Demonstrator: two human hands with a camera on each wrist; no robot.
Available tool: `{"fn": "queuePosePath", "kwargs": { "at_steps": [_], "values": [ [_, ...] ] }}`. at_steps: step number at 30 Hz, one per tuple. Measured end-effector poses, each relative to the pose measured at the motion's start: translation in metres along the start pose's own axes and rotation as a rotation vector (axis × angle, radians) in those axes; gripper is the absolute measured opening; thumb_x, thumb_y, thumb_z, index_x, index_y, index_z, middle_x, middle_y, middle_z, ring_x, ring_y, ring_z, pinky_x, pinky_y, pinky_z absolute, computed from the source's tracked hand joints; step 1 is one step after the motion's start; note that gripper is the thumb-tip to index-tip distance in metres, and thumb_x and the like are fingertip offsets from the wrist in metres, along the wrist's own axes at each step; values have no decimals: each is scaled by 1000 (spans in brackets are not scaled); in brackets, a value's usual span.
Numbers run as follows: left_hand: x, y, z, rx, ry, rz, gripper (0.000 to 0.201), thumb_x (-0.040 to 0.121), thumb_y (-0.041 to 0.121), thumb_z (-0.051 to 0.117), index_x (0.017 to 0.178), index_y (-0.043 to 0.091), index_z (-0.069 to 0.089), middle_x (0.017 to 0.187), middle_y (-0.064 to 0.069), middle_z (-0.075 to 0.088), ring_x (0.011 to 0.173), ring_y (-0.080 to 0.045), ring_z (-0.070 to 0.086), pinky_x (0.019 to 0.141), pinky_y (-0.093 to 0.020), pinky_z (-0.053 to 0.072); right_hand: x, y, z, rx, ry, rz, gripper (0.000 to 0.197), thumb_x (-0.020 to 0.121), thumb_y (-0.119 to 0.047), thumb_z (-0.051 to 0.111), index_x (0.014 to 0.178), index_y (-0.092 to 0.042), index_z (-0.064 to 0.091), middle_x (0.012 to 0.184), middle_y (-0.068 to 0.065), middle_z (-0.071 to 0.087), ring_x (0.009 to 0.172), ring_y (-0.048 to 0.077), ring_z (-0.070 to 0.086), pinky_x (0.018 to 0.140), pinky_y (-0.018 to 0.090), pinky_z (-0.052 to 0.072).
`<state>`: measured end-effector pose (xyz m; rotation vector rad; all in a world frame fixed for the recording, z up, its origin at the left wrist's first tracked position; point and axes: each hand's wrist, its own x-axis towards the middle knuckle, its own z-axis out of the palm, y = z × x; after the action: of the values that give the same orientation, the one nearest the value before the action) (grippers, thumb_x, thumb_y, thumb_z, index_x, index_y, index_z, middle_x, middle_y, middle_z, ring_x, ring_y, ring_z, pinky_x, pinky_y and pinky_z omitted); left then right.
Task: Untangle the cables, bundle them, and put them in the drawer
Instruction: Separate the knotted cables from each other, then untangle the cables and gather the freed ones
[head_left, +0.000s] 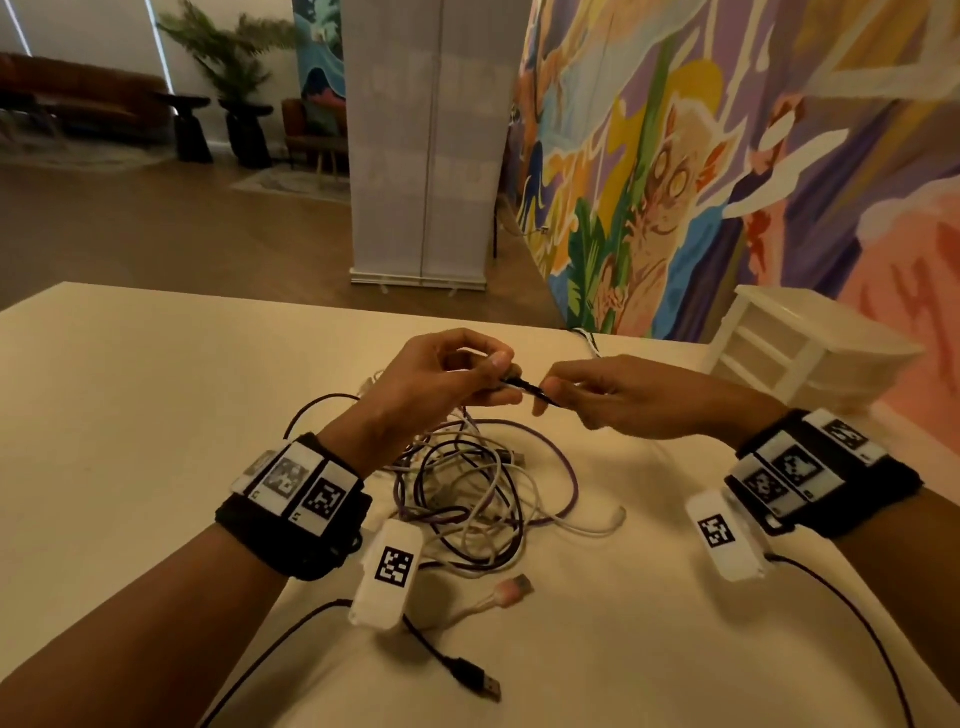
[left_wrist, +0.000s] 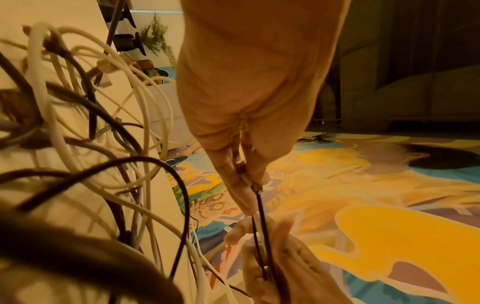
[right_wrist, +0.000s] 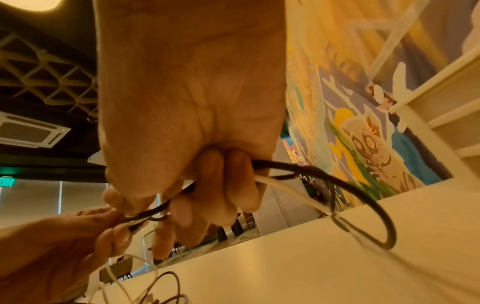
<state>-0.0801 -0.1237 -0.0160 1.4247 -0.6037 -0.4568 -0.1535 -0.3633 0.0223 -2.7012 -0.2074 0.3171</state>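
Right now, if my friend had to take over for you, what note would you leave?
Left hand pinches one end of a black cable; right hand grips the same cable plus a white one. The cable tangle lies on the table, unsorted. The drawer unit stands far right. Nothing bundled or stored. Left: untangle, bundle, put away.

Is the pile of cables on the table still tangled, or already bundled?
Tangled: the cable pile lies in loose crossing loops on the table, with no tie visible.

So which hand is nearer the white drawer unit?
Right. The right hand is just left of the drawer unit; the left hand is farther left, above the tangled cables.
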Motion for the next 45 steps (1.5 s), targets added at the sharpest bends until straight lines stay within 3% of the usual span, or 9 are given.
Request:
{"fn": "queuePosePath", "kwargs": {
  "at_steps": [7,13,18,25,29,33,36,40,45],
  "values": [
    [8,-5,-16,75,127,103,24,99,18,70,120,6,72,110,-10,80,102,-23,79,88,-31,64,36,-19,29,271,59,-72,32,112,-46,45,114,-17,57,89,3,68,71,17,66,71,38,59],
    [2,-15,-32,193,67,107,25,100,20,69,124,13,74,113,-2,80,107,-17,77,96,-30,62,45,-15,44,275,159,-46,36,110,-55,41,111,-30,67,86,-10,60,72,-1,55,72,28,47],
    [5,-12,-39,226,-20,107,28,105,18,62,130,15,73,121,1,78,120,-12,71,106,-31,55,46,-13,45,309,233,-145,39,112,-54,39,113,-32,71,72,-6,51,62,3,47,60,20,42],
    [15,-16,-30,383,-44,115,31,105,6,61,133,14,73,124,3,78,122,-9,69,113,-36,51,44,-7,59,611,116,-37,34,112,-44,46,120,-15,63,68,-10,48,58,6,43,51,22,39],
    [17,-15,-20,450,-58,111,41,105,0,58,141,19,68,130,6,75,124,-6,67,109,-37,55,42,-2,70,484,263,-20,28,114,-42,42,113,-27,65,67,-14,54,58,1,46,58,25,41],
    [3,-6,-28,404,-113,52,43,109,28,54,152,23,56,139,9,70,125,-5,67,104,-34,58,30,4,59,490,453,28,43,105,-62,51,103,-23,71,64,-12,60,54,6,51,58,35,40],
    [-11,-9,-45,505,-273,6,42,107,32,57,148,23,58,137,9,71,124,-9,68,110,-41,54,22,7,58,448,594,72,56,89,-68,71,98,-13,74,92,6,78,90,27,71,85,49,55],
    [-19,-17,-55,683,-413,15,30,100,35,70,129,28,73,126,8,76,121,-12,70,111,-44,52,15,4,63,338,479,113,42,77,-69,81,68,-28,74,73,-9,74,70,11,66,72,35,49],
    [-18,-17,-57,656,-428,52,24,95,28,77,118,24,79,114,5,78,109,-18,73,99,-36,57,18,-3,75,109,79,166,45,78,-74,77,83,-30,80,75,-1,75,63,12,60,68,37,48]
  ]
}}
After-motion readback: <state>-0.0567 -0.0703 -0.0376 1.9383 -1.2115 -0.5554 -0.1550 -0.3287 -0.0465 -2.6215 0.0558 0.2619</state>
